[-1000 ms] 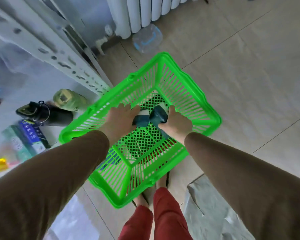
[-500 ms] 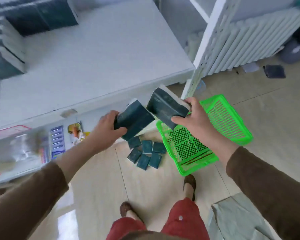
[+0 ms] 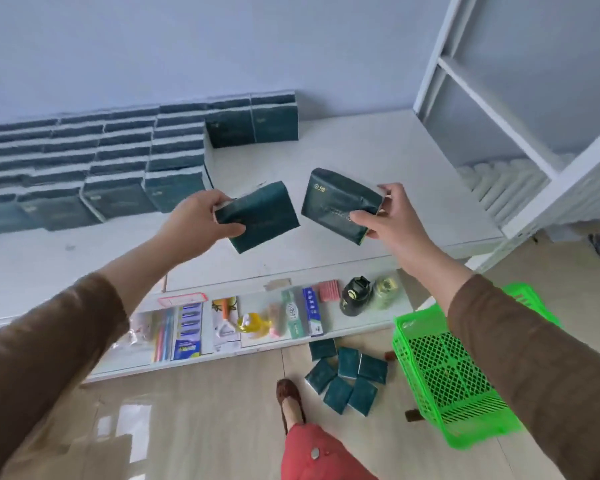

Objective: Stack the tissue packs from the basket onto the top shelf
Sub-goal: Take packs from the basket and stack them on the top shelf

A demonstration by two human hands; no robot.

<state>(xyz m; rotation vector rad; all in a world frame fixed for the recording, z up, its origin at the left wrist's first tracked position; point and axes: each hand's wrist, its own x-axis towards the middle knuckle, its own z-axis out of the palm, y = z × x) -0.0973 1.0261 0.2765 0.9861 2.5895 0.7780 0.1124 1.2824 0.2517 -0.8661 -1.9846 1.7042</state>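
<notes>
Left hand [image 3: 201, 220] pinches one dark green tissue pack [image 3: 262, 216] by its edge, thumb on top; right hand [image 3: 392, 216] grips a second pack [image 3: 336, 204] likewise. Both packs hang above the white top shelf [image 3: 378, 161], clear of it. Stacked packs [image 3: 125, 161] occupy the rear left. Recommended: lay each pack flat against the existing row, edges aligned, released only once seated. The green basket [image 3: 444, 372] stands on the floor beside loose packs [image 3: 343, 375].

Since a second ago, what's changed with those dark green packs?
Both hands lifted a tissue pack each out of the green basket up over the top shelf. The left hand grips one pack, the right hand the other. Neither has been let go.
</notes>
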